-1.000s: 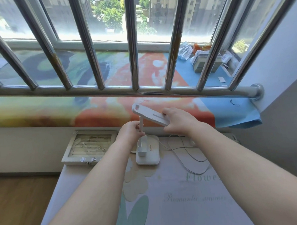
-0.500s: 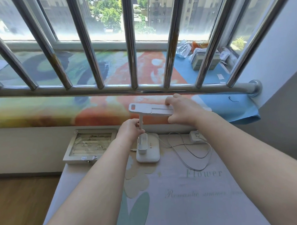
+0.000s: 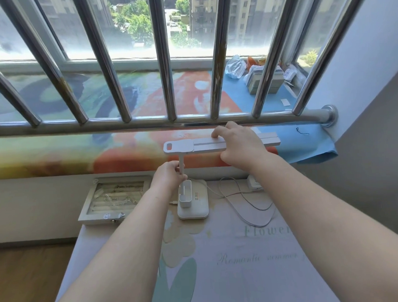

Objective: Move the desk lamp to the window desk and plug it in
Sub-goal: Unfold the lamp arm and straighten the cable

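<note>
- Head view: the desk lamp (image 3: pixel 196 208) stands on the window desk (image 3: pixel 244 274), with its base flat just below the window rail (image 3: pixel 124 125).
- Its lamp head (image 3: pixel 182 147) runs level, left to right, parallel to the rail. The right hand (image 3: pixel 241 149) grips its middle, fingers curled over the top.
- The left hand (image 3: pixel 168 182) pinches the thin stem (image 3: pixel 181 160) just above the base.
- A second ago the lamp head was tilted; it is level now. The cable (image 3: pixel 263 225) lies looped to the right.

The head (image 3: pixel 184 147) of the lamp (image 3: pixel 192 204) has swung up from tilted to level; the right hand (image 3: pixel 241 146) now grips it mid-length.
</note>
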The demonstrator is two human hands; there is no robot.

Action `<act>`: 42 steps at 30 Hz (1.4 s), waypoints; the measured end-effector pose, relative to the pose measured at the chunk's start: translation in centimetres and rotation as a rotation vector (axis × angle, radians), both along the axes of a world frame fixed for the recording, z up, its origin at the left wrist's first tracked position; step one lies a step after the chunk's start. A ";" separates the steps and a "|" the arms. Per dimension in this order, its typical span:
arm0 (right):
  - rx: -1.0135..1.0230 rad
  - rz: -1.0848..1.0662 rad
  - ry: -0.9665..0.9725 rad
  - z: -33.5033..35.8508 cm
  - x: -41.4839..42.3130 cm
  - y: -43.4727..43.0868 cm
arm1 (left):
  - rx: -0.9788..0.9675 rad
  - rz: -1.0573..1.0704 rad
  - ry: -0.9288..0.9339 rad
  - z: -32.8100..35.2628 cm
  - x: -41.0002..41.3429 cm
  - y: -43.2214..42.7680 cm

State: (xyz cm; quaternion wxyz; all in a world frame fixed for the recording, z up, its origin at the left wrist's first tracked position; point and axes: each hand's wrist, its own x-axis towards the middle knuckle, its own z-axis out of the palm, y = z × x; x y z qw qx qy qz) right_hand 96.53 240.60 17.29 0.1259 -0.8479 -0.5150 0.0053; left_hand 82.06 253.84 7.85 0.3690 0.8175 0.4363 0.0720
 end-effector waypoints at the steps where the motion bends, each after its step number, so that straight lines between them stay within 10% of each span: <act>1: 0.005 -0.001 0.002 0.0 -0.1 -0.1 | 0.003 0.002 -0.004 0.0 -0.1 -0.1; 42: 0.381 0.113 -0.044 -3.4 -4.7 -2.4 | -0.131 0.072 -0.012 -2.1 -1.8 0.8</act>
